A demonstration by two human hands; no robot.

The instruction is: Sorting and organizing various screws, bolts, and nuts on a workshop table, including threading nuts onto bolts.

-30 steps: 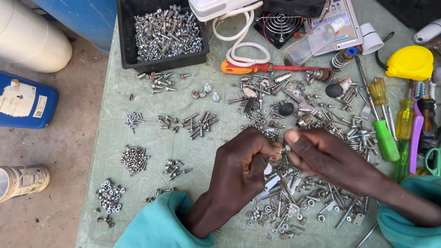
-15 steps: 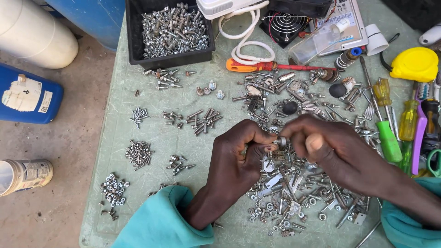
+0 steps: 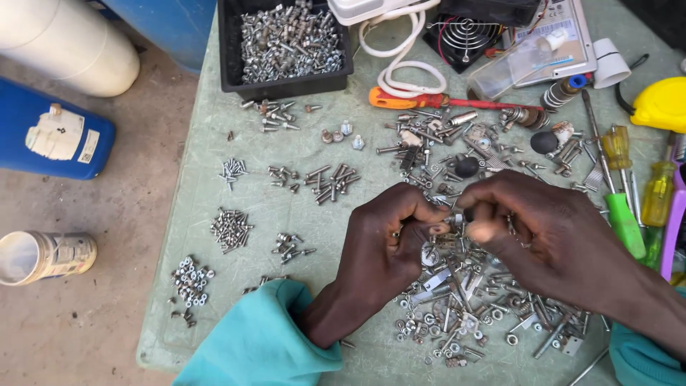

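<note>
- Left hand point(image 3: 379, 246) & right hand point(image 3: 543, 232): fingertips pinched together, meeting over mixed heap of loose silver metal screws, washers & brackets point(image 3: 464, 300); held piece too small to tell.
- Beyond: small sorted screw piles point(image 3: 325, 179) on pale green tabletop point(image 3: 207, 143).
- Far edge: black plastic tray of screws point(image 3: 286, 36).

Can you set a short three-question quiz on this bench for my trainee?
1. True or false: the black tray holds screws.
2. Where do the left hand and right hand meet?
A. over the big mixed pile
B. over the tray
C. off the table
3. What colour are the person's sleeves?

Key:
1. True; it is full of screws.
2. A; the fingertips come together over the mixed pile, pinching a small part too small to identify.
3. Teal.
</note>
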